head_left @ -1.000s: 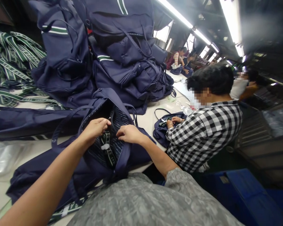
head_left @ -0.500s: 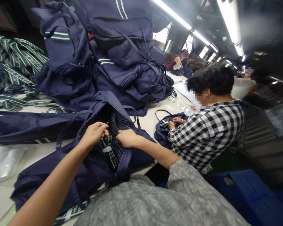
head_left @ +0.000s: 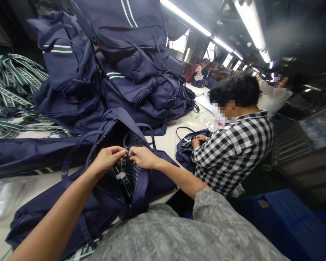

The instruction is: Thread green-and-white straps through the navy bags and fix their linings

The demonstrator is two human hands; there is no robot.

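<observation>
A navy duffel bag (head_left: 54, 203) lies unzipped in front of me, its printed lining (head_left: 136, 174) showing. Over the opening, my left hand (head_left: 110, 158) is closed in a pinch, thumb against fingers. My right hand (head_left: 143, 157) pinches too, its fingertips almost meeting those of the left. Whatever sits between the fingertips is too small to make out. Just below them, inside the bag, rests a folded dark green lettered strap (head_left: 127, 190) bound with a white band (head_left: 120, 176). The inside of the bag behind my hands is dark.
Stacked navy bags (head_left: 133, 79) rise behind the open one. Loose green-and-white straps (head_left: 13, 83) pile up at the left, above clear plastic bags (head_left: 2, 199). To my right a co-worker in a checked shirt (head_left: 236, 148) handles another navy bag (head_left: 183, 156). Blue crates (head_left: 290, 221) stand lower right.
My right hand has moved left and up from the lining, so both hands' fingertips now come together above the strap. The whole view has shifted slightly.
</observation>
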